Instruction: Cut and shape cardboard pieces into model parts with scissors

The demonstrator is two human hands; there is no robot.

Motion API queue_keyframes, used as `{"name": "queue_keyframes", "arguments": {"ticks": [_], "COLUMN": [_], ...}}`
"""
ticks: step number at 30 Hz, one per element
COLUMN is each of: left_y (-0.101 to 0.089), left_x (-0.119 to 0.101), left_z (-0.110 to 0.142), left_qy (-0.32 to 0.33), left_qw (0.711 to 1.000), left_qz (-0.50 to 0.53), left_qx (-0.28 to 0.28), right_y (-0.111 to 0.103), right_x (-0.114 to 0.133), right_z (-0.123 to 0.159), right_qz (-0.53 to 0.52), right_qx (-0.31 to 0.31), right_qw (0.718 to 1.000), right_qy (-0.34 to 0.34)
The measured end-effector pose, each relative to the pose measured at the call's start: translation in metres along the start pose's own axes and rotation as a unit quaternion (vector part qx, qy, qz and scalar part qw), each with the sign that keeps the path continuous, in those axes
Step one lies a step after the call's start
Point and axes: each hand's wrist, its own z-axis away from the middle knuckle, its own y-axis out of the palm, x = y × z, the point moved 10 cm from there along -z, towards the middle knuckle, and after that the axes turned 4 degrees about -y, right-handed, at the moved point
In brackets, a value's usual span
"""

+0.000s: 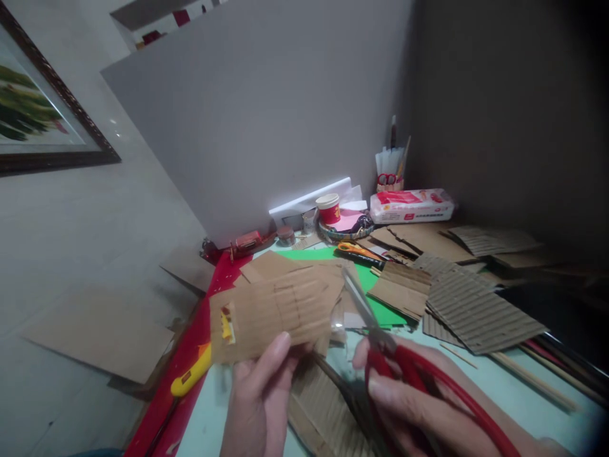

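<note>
Between the thumb and fingers of my left hand [264,387] is a flat piece of brown cardboard [266,304], held above the table. It has pencil-like lines near its middle and a small cut-out window at its left end. My right hand [419,393] grips a pair of scissors [375,330] with red handles, fingers wrapped round them. The blades point up and away, just right of the cardboard, apart from it. Below both hands lies a corrugated cardboard piece [328,412], partly hidden.
A yellow-handled tool [193,374] lies on the red left edge [176,412]. Corrugated pieces [485,311] pile up at the right. Orange-handled scissors [352,247] rest on a green sheet [380,304]. Behind stand a paper cup [328,208] and a tissue pack [412,206].
</note>
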Motion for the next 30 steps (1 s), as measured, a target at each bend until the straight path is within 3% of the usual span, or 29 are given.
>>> {"name": "queue_keyframes", "arguments": {"ticks": [4,8,11,18,30], "left_y": [0.008,0.011,0.014,0.031,0.032], "left_x": [0.019,0.046,0.044,0.042,0.051], "left_z": [0.007,0.015,0.012,0.013,0.025], "left_qy": [-0.04,-0.117,-0.116,-0.149,-0.193], "left_qw": [0.996,0.983,0.983,0.969,0.961], "left_qz": [-0.035,-0.061,-0.054,-0.059,-0.029], "left_qx": [0.074,0.127,0.134,0.187,0.196], "right_y": [-0.018,-0.021,-0.028,-0.023,-0.016], "right_x": [0.0,0.012,0.017,0.008,0.009], "right_z": [-0.008,-0.012,-0.012,-0.012,-0.011], "right_qz": [-0.035,-0.028,-0.029,-0.064,-0.118], "right_qx": [-0.092,-0.078,-0.084,-0.068,-0.028], "right_qw": [0.995,0.994,0.99,0.993,0.988], "right_qy": [0.005,-0.069,-0.109,-0.078,-0.099]}}
